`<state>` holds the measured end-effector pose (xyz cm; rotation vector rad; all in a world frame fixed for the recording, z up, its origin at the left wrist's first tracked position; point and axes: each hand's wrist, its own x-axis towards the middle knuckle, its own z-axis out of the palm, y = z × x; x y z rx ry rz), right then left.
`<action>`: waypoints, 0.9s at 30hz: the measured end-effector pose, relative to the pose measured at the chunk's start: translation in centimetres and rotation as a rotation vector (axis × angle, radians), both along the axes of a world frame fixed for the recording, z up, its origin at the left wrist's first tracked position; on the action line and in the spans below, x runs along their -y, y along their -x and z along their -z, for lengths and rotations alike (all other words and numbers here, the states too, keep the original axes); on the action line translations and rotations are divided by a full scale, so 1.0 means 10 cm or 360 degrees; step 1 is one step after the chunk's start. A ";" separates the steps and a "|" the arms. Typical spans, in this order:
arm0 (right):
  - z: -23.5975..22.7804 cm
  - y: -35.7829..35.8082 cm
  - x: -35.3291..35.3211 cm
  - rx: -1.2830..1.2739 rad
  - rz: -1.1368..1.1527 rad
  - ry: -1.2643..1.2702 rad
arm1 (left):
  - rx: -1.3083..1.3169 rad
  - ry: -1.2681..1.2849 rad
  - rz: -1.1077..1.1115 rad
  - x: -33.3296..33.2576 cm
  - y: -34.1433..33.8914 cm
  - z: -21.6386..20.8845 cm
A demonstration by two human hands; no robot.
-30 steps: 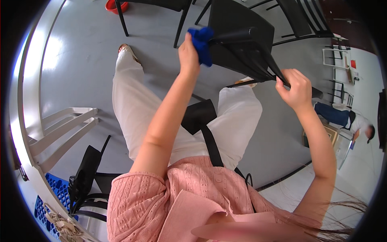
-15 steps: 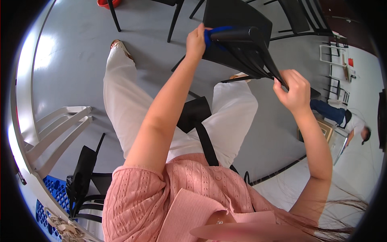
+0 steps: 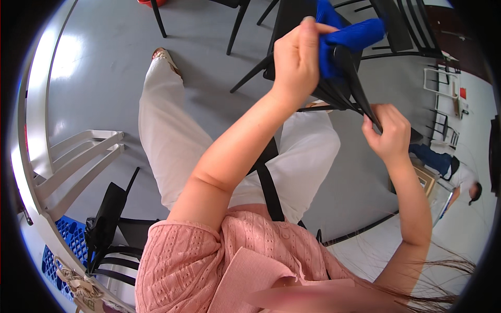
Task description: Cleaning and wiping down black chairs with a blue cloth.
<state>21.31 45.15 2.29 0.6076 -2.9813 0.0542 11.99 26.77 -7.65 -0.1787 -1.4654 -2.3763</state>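
Observation:
A black chair stands in front of me, with its slatted back nearest to me. My left hand is closed on a blue cloth, pressed against one end of the backrest. One part of the cloth sticks out past the rail, and another hangs over the dark seat. My right hand grips the other end of the backrest, thumb on the near side and fingers wrapped round it.
More black chairs stand ahead. At left is a white slatted frame, with a black chair and a blue plastic crate below it. A red basin lies far off. On the right, another person works beside a box.
My left hand has moved right along the backrest with the blue cloth, which now shows much more. My right hand keeps its grip on the chair. The whole view has shifted slightly.

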 end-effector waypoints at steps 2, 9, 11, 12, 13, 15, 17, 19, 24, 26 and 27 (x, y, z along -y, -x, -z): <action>0.01 -0.01 0.01 0.0018 0.0039 0.0021 | 0.0285 -0.0010 0.0094 -0.03 0.08 0.32; -0.01 0.05 0.02 -0.0001 0.0010 0.0003 | 0.0982 0.1190 0.0023 0.09 0.29 1.83; -0.03 0.05 0.03 0.0030 0.0035 -0.0030 | 0.1000 0.1056 0.0078 0.12 0.33 1.88; -0.03 0.04 0.02 0.0035 0.0040 -0.0039 | 0.1009 0.0930 0.0129 0.13 0.35 1.77; -0.03 0.04 0.01 0.0010 0.0042 -0.0037 | 0.0888 0.0542 0.0113 0.09 0.30 1.65; 0.00 0.02 0.00 -0.0010 0.0053 -0.0023 | 0.0715 0.0076 0.0138 0.07 0.13 0.92; -0.02 0.02 0.02 0.0011 0.0070 -0.0033 | 0.0416 -0.0041 0.0106 0.09 -0.03 0.19; -0.02 0.01 0.01 -0.0014 0.0027 -0.0056 | -0.0006 -0.0043 -0.0069 0.00 -0.06 -0.16; 0.01 0.06 0.02 -0.0013 0.0000 -0.0042 | -0.0434 0.0105 -0.0502 -0.17 0.16 0.28; 0.02 0.19 0.10 0.0036 0.0113 -0.0041 | 0.0071 0.0209 -0.0505 -0.13 0.22 0.54; -0.02 0.24 0.08 0.0018 0.0126 -0.0072 | 0.0217 0.0373 -0.0448 -0.13 0.28 0.73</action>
